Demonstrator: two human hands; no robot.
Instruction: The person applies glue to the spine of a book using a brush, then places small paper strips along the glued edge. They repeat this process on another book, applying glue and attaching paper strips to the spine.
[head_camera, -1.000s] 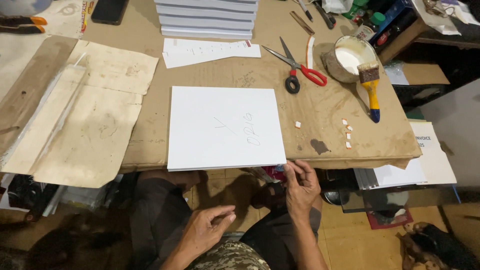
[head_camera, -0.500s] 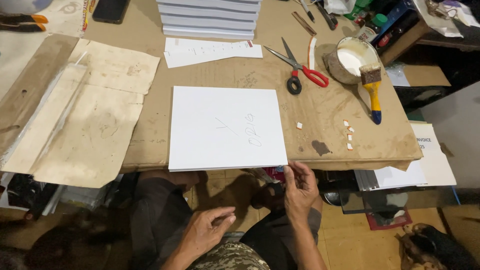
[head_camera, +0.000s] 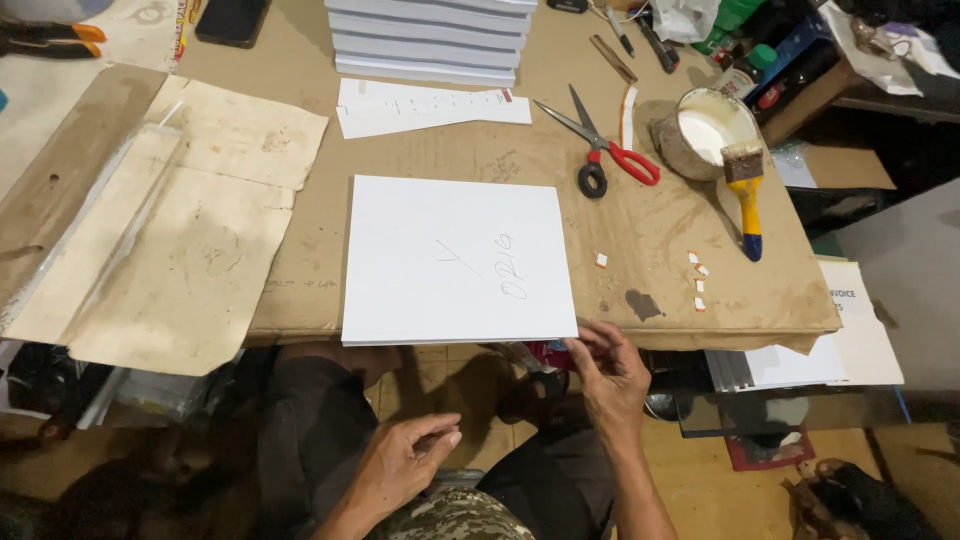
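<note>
The right hand (head_camera: 612, 372) pinches the near right corner of a thin, stiff-looking white board (head_camera: 455, 260) on the table (head_camera: 660, 225), likely light; the left hand (head_camera: 400, 465) hangs loosely curled, empty.

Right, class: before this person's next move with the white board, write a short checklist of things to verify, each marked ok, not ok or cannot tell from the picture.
1. Right hand has fingertips on the near right corner of the white board: ok.
2. Left hand is touching the board: not ok, it is low over the lap, apart from it.
3. Board lies flat on the cardboard-covered table: ok.
4. Scissors lie clear of the board: ok.
5. Brush rests on the glue pot, away from the board: ok.
6. Board's underside is clean: cannot tell.
</note>
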